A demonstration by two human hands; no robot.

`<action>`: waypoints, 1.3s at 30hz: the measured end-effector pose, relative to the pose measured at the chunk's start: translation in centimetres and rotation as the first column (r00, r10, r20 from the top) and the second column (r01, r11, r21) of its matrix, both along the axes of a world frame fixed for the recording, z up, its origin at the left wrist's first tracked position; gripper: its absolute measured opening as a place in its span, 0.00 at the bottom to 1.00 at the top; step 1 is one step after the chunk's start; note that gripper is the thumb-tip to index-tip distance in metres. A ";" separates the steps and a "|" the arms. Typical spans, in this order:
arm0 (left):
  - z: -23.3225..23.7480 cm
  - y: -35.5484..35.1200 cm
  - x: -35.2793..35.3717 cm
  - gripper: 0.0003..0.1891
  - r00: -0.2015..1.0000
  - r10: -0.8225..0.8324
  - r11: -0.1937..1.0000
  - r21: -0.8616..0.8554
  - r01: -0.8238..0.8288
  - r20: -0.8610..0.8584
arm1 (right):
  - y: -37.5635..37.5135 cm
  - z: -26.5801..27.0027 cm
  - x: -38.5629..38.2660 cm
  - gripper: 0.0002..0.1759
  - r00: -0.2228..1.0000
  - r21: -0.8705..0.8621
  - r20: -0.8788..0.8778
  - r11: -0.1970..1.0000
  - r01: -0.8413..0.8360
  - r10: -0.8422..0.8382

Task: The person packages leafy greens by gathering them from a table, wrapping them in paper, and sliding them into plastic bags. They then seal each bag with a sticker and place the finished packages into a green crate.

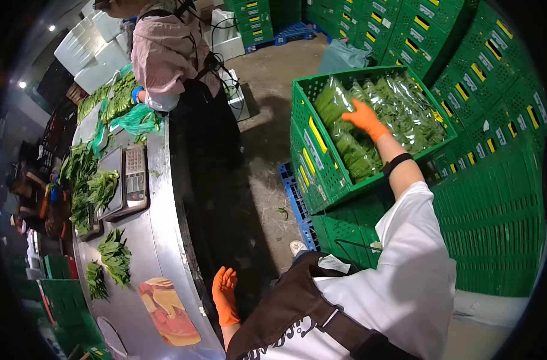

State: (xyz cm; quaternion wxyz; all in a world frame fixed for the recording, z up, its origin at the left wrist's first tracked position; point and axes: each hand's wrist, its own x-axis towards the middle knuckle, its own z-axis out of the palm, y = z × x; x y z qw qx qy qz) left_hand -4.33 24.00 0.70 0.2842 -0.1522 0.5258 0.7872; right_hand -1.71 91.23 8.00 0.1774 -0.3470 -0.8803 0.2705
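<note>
My right hand, in an orange glove, reaches into the top green crate. Its fingers are closed on a clear plastic bag of leafy greens, slightly blurred, at the crate's left side. More bagged greens lie packed beside it. Low by the metal table's edge hangs my left hand, also orange-gloved. Nothing is in it, and its fingers are loosely bent and apart. On the metal table nearest that hand lie a picture-printed board and loose bunches of greens.
A scale with greens stands on the table. A co-worker in a pink sleeve handles greens farther along. Stacked green crates line the right side. A blue pallet lies under the crate stack. White foam boxes stand behind.
</note>
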 end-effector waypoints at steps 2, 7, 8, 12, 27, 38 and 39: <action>-1.5 -1.1 0.4 0.19 0.998 0.025 0.998 -0.052 -0.023 0.052 | -1.6 -2.2 -1.1 0.42 0.995 -0.149 0.085 0.988 -0.047 0.060; -0.6 0.5 0.4 0.19 0.980 0.128 0.988 -0.111 -0.112 0.154 | 0.7 -5.5 -3.9 0.35 0.982 -0.343 0.124 0.935 -0.089 0.139; -0.6 1.0 0.3 0.19 0.983 0.114 0.990 -0.099 -0.100 0.147 | 0.9 -4.9 -3.9 0.35 0.982 -0.348 0.129 0.934 -0.084 0.136; -1.0 2.1 -0.5 0.19 0.985 0.071 0.996 -0.063 -0.061 0.159 | -2.6 -0.6 -3.8 0.32 0.946 -0.494 0.265 0.869 -0.034 0.188; -1.4 4.4 -2.0 0.17 0.992 -0.019 0.997 -0.066 0.027 0.123 | -1.5 -6.6 -4.1 0.37 0.968 -0.949 -0.033 0.296 -0.109 0.248; -1.4 4.7 -1.1 0.15 0.977 0.063 0.991 -0.128 -0.037 0.204 | -0.8 7.5 -7.0 0.17 0.960 -0.479 0.252 0.878 0.014 0.122; -1.1 4.8 -1.2 0.15 0.982 0.058 0.993 -0.112 -0.038 0.181 | -1.5 7.5 -7.2 0.17 0.959 -0.479 0.255 0.878 0.012 0.126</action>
